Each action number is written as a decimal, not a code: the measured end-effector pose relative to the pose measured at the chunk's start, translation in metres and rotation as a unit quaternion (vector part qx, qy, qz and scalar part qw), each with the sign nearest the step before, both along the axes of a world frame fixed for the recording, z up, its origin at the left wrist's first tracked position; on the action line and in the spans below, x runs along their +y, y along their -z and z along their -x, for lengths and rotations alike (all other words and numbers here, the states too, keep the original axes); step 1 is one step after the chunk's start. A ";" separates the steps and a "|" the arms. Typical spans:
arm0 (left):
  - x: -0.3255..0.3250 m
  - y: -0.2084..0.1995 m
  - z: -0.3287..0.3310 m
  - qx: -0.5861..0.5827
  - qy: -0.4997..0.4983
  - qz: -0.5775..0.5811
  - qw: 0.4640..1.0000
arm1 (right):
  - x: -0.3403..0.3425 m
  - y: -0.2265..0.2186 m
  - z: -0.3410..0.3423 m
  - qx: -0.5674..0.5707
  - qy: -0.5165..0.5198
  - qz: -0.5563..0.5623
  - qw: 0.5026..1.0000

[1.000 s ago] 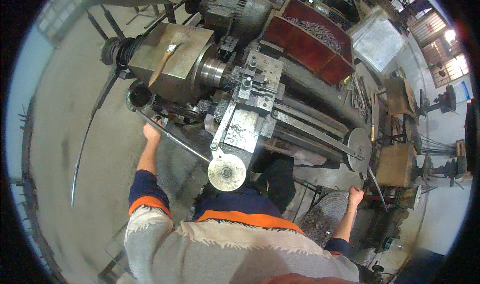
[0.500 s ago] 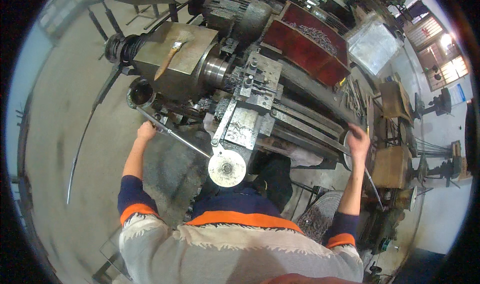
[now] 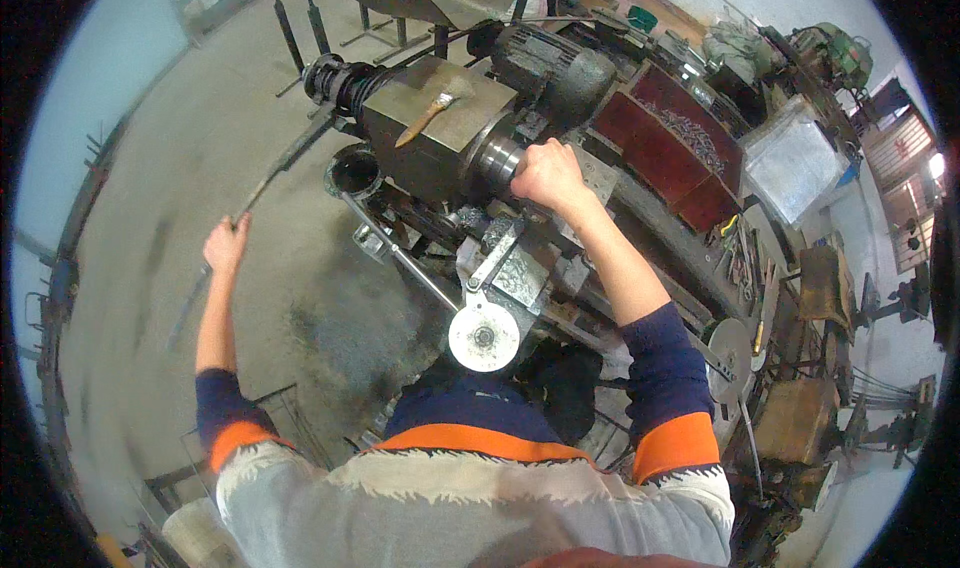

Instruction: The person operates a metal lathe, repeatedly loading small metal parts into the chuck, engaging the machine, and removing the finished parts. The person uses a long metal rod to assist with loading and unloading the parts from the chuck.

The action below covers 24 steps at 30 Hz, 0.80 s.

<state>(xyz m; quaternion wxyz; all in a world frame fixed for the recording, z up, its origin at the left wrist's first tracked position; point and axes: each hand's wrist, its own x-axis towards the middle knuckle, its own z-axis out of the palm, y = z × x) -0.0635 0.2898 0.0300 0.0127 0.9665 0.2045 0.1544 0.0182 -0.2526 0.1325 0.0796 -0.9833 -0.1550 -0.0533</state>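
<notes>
My left hand (image 3: 227,244) is closed round a long lever bar (image 3: 290,158) that runs out from the left end of the small lathe's headstock (image 3: 430,118). The bar's far end blurs below my grip. My right hand (image 3: 550,175) is a fist at the shiny round spindle nose (image 3: 499,160); whatever its fingers hold is hidden from sight. Beneath that arm lies the cross slide (image 3: 520,274), partly covered, with a white handwheel disc (image 3: 484,337) close to my body. A slanting metal rod (image 3: 405,258) leads up from near the disc.
A wooden-handled brush (image 3: 425,120) lies on the headstock cover. Behind stand a motor (image 3: 555,68) and a dark red tray (image 3: 650,138) holding small metal pieces. Hand tools (image 3: 742,258) lie at the right, near a larger round wheel (image 3: 729,346).
My left hand has left the slanting rod and taken the lever bar, farther left. My right hand has moved from the right-hand wheel to the spindle nose. The view has shifted, too.
</notes>
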 end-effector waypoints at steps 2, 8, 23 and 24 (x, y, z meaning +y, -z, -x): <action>-0.067 -0.021 0.028 0.061 -0.044 0.043 0.996 | -0.003 0.003 0.004 0.020 0.006 0.004 1.000; -0.145 -0.021 0.065 0.031 -0.041 0.009 0.999 | -0.003 0.007 -0.001 0.022 -0.022 0.046 0.998; -0.328 -0.120 0.042 -0.010 0.562 0.418 0.714 | -0.062 0.017 0.161 -0.083 -0.202 -0.475 0.852; -0.351 -0.120 0.038 -0.010 0.620 0.408 0.670 | -0.063 0.020 0.170 -0.071 -0.196 -0.493 0.845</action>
